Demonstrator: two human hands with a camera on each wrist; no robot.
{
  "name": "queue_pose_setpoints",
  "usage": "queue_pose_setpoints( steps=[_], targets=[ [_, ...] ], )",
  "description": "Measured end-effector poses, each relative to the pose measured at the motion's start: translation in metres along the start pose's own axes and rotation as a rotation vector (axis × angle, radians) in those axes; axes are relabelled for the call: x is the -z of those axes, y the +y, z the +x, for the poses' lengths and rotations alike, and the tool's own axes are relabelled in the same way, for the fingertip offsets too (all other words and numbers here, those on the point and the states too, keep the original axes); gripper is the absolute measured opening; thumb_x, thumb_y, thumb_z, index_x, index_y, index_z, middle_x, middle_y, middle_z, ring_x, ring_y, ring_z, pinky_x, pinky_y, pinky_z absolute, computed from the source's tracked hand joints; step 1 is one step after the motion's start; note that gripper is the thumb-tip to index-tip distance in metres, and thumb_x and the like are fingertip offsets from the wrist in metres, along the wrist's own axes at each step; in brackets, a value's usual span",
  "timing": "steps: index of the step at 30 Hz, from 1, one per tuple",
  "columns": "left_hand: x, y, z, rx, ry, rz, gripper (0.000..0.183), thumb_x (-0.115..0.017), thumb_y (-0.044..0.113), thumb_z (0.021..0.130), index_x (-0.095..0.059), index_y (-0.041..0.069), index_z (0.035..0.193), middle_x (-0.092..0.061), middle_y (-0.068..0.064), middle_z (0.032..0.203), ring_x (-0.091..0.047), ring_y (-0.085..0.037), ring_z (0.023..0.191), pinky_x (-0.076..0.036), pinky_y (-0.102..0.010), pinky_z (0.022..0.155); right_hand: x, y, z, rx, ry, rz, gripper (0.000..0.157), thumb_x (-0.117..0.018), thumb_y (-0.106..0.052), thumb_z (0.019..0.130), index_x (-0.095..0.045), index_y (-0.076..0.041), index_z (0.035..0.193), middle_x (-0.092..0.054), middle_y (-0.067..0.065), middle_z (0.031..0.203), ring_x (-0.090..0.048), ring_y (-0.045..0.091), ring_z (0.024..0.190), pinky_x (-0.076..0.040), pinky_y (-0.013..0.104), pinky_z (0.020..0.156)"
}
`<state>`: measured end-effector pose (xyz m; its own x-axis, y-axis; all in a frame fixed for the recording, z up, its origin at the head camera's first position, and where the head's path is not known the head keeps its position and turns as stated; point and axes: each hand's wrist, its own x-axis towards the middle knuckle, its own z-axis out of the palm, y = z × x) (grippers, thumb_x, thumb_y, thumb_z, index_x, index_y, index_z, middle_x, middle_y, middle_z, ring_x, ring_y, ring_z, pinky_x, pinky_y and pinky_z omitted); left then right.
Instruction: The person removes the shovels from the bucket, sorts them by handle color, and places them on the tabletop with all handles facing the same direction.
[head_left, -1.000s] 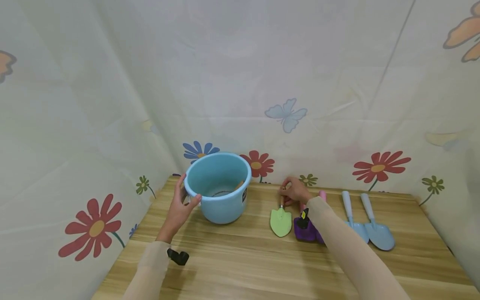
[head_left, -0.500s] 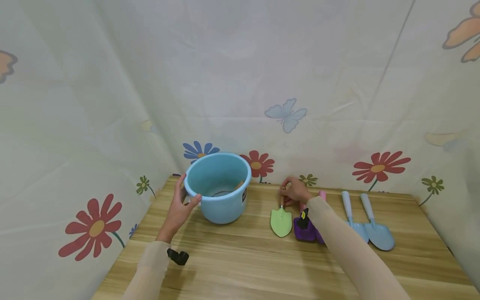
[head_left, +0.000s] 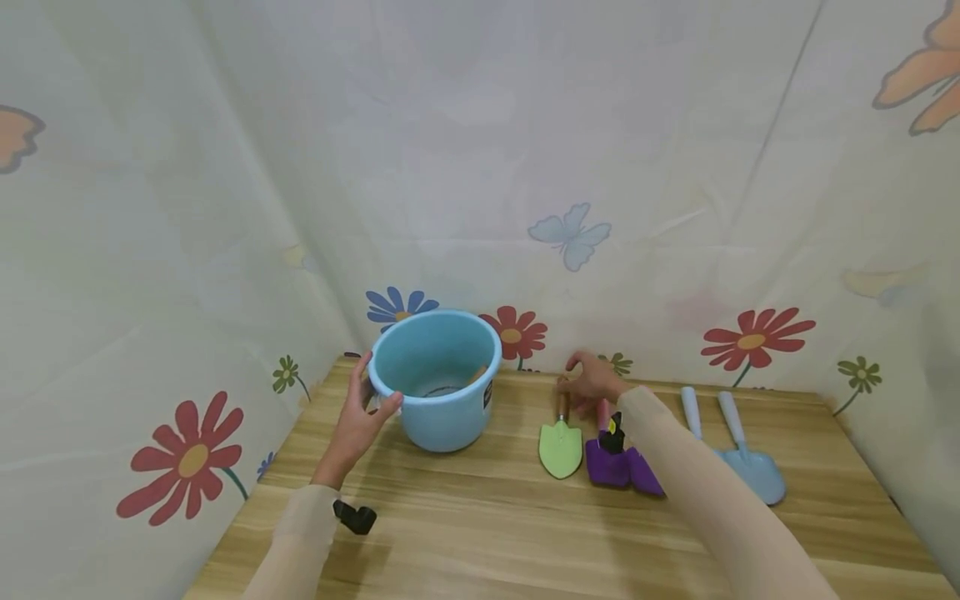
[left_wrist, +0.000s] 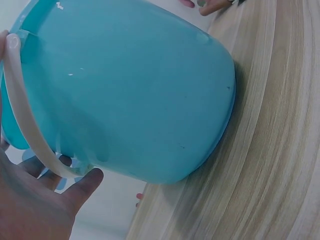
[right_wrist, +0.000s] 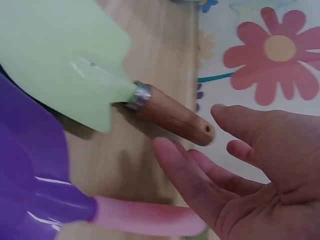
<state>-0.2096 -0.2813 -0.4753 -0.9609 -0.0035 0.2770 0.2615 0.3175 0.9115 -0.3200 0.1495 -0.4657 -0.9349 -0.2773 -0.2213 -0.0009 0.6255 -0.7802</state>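
Note:
In the head view, my left hand (head_left: 360,427) holds the side of a light blue bucket (head_left: 442,421) at its rim. The left wrist view shows thumb and fingers spread around the root of its white carrying handle (left_wrist: 27,117). A wooden handle shows inside the bucket. My right hand (head_left: 594,379) hovers at the end of a hand trowel (right_wrist: 165,116) with a pale green blade and wooden handle. Its fingers stand apart around the handle's tip and grip nothing. Right beside the trowel lie two purple shovels (head_left: 607,465) with pink handles, partly hidden by my sleeve.
Farther right on the wooden table (head_left: 487,533) are two light blue shovels (head_left: 759,473), the nearer one mostly behind my right forearm. A pale cloth (head_left: 450,167) printed with flowers and butterflies hangs behind the table's back edge and along the sides.
My right hand has loosened from the trowel's handle, its fingers now spread, and the forearm has shifted slightly right. The trowel stays flat on the table. The left hand keeps its hold on the bucket.

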Motion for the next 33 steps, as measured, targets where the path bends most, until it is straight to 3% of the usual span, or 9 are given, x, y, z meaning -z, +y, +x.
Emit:
queue_pose_setpoints(
  steps=[4, 10, 15, 22, 29, 33],
  targets=[
    [0.000, -0.002, 0.000, -0.004, 0.000, -0.008, 0.089, -0.070, 0.034, 0.098, -0.010, 0.038, 0.164, -0.025, -0.014, 0.167, -0.027, -0.039, 0.151, -0.035, -0.070, 0.106, 0.012, -0.009, -0.005, 0.017, 0.011, -0.073, 0.044, -0.069, -0.014, 0.099, -0.048, 0.003, 0.134, -0.063, 0.029, 0.116, -0.074, 0.040, 0.083, -0.061, 0.046, 0.072],
    [-0.001, 0.000, -0.002, 0.003, -0.008, -0.017, 0.090, -0.069, 0.032, 0.099, -0.008, 0.039, 0.164, -0.023, -0.015, 0.168, -0.024, -0.039, 0.152, -0.034, -0.070, 0.107, 0.028, -0.026, -0.015, 0.033, -0.024, -0.077, 0.045, -0.067, -0.012, 0.100, -0.046, 0.005, 0.136, -0.054, 0.032, 0.130, -0.072, 0.043, 0.094, -0.061, 0.049, 0.077],
    [0.001, 0.001, -0.001, 0.016, -0.016, -0.027, 0.090, -0.069, 0.029, 0.099, -0.007, 0.036, 0.165, -0.021, -0.018, 0.168, -0.022, -0.040, 0.153, -0.033, -0.069, 0.108, 0.037, -0.042, -0.020, 0.056, -0.064, -0.083, 0.045, -0.067, -0.012, 0.101, -0.045, 0.004, 0.136, -0.057, 0.031, 0.126, -0.071, 0.044, 0.095, -0.061, 0.051, 0.078],
    [0.000, 0.002, -0.002, -0.006, -0.010, -0.022, 0.089, -0.069, 0.033, 0.099, -0.008, 0.040, 0.164, -0.023, -0.016, 0.167, -0.025, -0.039, 0.152, -0.034, -0.070, 0.107, 0.050, -0.071, -0.025, 0.129, -0.115, -0.138, 0.044, -0.068, -0.014, 0.101, -0.048, 0.003, 0.137, -0.063, 0.028, 0.113, -0.070, 0.043, 0.091, -0.061, 0.049, 0.074],
    [0.000, 0.005, -0.001, 0.026, -0.025, -0.027, 0.091, -0.069, 0.027, 0.099, -0.007, 0.030, 0.166, -0.021, -0.016, 0.168, -0.022, -0.040, 0.153, -0.033, -0.069, 0.108, 0.060, -0.098, -0.030, 0.198, -0.140, -0.204, 0.046, -0.069, -0.017, 0.100, -0.049, 0.000, 0.138, -0.066, 0.023, 0.111, -0.071, 0.032, 0.084, -0.062, 0.047, 0.074],
    [0.002, 0.021, -0.005, 0.038, -0.038, -0.034, 0.092, -0.070, 0.029, 0.098, -0.008, 0.024, 0.166, -0.021, -0.019, 0.168, -0.022, -0.042, 0.153, -0.033, -0.069, 0.108, 0.064, -0.114, -0.035, 0.239, -0.155, -0.218, 0.044, -0.069, -0.015, 0.100, -0.050, -0.001, 0.137, -0.067, 0.025, 0.115, -0.071, 0.030, 0.083, -0.062, 0.047, 0.073]
  ],
)
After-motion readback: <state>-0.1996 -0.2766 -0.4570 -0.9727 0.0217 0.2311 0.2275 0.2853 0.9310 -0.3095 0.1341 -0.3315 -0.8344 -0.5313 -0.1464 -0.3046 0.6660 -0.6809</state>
